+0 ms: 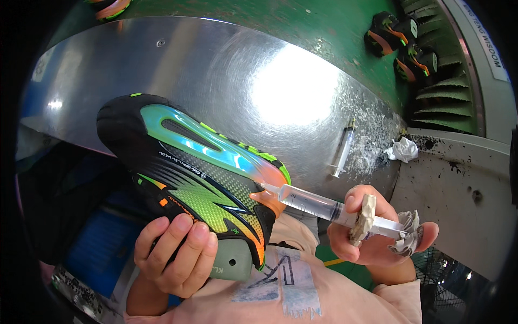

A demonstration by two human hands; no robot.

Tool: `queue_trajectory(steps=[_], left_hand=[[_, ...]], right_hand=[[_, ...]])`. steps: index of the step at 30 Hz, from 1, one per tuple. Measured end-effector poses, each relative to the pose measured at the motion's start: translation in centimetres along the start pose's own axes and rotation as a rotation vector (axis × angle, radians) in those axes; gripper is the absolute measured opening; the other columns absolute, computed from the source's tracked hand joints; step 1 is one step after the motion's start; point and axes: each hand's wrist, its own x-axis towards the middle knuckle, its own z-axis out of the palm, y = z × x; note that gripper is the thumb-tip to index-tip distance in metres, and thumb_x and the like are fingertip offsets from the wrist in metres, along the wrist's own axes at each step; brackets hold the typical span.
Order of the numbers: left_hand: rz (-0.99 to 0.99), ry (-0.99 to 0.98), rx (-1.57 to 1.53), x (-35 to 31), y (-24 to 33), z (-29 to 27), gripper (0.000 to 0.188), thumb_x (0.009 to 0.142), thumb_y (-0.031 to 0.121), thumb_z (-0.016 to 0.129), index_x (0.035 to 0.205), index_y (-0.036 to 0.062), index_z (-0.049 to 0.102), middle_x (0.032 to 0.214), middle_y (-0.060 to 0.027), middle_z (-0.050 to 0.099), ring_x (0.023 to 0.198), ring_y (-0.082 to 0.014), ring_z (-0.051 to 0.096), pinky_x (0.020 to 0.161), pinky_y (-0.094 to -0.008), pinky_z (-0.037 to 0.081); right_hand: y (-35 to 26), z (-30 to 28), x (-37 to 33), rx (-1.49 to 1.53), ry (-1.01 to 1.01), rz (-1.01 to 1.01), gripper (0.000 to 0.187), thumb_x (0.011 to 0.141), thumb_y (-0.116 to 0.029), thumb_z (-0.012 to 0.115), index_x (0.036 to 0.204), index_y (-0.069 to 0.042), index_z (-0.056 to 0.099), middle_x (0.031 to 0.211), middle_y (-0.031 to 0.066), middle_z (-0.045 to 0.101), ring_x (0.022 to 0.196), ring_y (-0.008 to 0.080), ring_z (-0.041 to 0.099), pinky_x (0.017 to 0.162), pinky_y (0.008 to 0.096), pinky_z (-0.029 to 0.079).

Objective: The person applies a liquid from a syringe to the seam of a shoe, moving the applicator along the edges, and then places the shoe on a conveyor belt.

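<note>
A black and green sports shoe (pixel 186 175) with a teal-to-orange sole lies on its side in the air, toe toward the far left. A grey-green shoe last (pixel 234 262) fills it and shows at the opening. My left hand (pixel 175 254) is closed around the shoe near that opening; its thumb is hidden. In my right hand (pixel 375 259) is a clear syringe (pixel 310 202), gripped by lumpy wrapped padding (pixel 366 218) at the flange and a whitish wrap (pixel 407 235) on the plunger end. Its nozzle points at the orange heel part of the sole, seemingly touching it.
Beneath the shoe curves a shiny metal tabletop (pixel 216 70). A second syringe (pixel 342 150) lies there among whitish residue, near crumpled white paper (pixel 403 149). Beyond, a green surface (pixel 302 24) carries more shoes (pixel 391 32) beside a machine opening with hanging flaps (pixel 445 97).
</note>
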Motion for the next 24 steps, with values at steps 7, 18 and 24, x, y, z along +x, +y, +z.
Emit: queue_trajectory(steps=[7,18,24], left_hand=[[0.014,-0.027,0.001,-0.1,0.2,-0.3,0.014,0.087,0.011,0.059,0.100,0.0099,0.065,0.106,-0.0037,0.063,0.105,-0.0243,0.061,0.091,-0.0405,0.047],[0.161,0.035,-0.093,0.2,-0.5,0.1,0.016,0.087,0.004,0.056,0.100,-0.0010,0.064,0.106,-0.0149,0.064,0.101,-0.0329,0.063,0.089,-0.0469,0.050],[0.136,0.068,-0.091,0.2,-1.0,0.2,0.016,0.086,0.006,0.058,0.098,0.0038,0.068,0.108,-0.0136,0.065,0.103,-0.0321,0.064,0.088,-0.0456,0.050]], right_hand=[[-2.5,2.5,-0.8,-0.137,0.133,0.198,0.123,0.047,-0.092,0.055,0.128,0.000,0.039,0.084,0.0095,0.054,0.067,0.0075,0.040,0.057,0.0180,0.028],[-5.9,8.4,0.8,-0.227,0.353,0.272,0.115,0.058,-0.082,0.053,0.126,0.009,0.039,0.085,0.0168,0.059,0.067,0.0124,0.051,0.057,0.0202,0.035],[-7.8,11.4,6.3,-0.418,0.349,0.392,0.138,0.053,-0.102,0.023,0.125,0.015,0.036,0.078,0.0151,0.056,0.060,0.0137,0.049,0.048,0.0216,0.034]])
